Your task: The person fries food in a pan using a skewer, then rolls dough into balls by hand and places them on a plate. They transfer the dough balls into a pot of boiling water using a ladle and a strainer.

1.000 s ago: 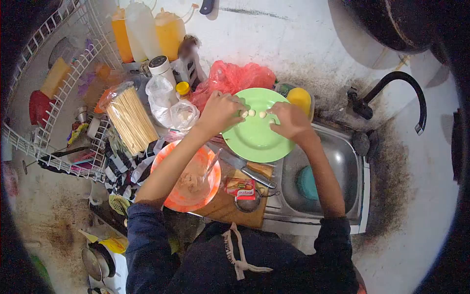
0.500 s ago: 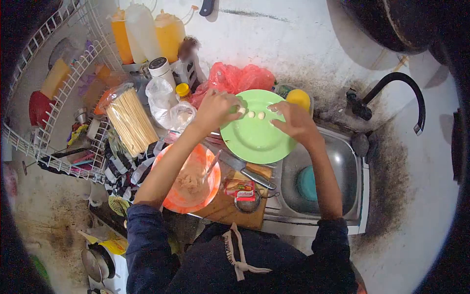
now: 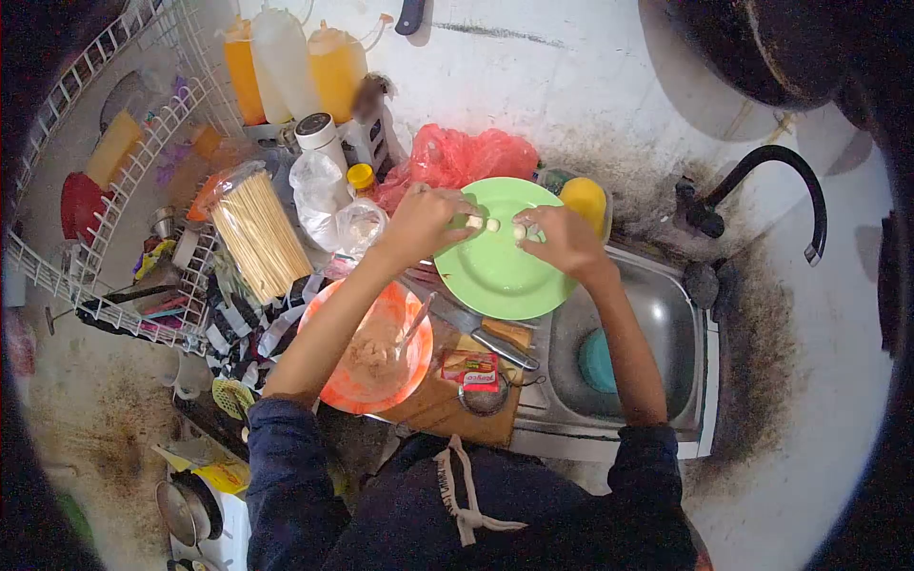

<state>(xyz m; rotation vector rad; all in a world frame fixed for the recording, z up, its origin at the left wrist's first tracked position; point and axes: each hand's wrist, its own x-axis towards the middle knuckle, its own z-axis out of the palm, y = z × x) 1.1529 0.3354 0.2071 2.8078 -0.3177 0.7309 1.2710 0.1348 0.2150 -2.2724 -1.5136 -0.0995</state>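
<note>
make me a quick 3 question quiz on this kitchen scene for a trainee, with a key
1. What colour is the plate under the small pale pieces, between the left hand and right hand?
a) red
b) green
c) black

2. True or false: the teal item lies in the sink.

3. Fill in: the yellow-capped jar stands nearer the ____ hand.

Key: 1 b; 2 true; 3 left.
</note>
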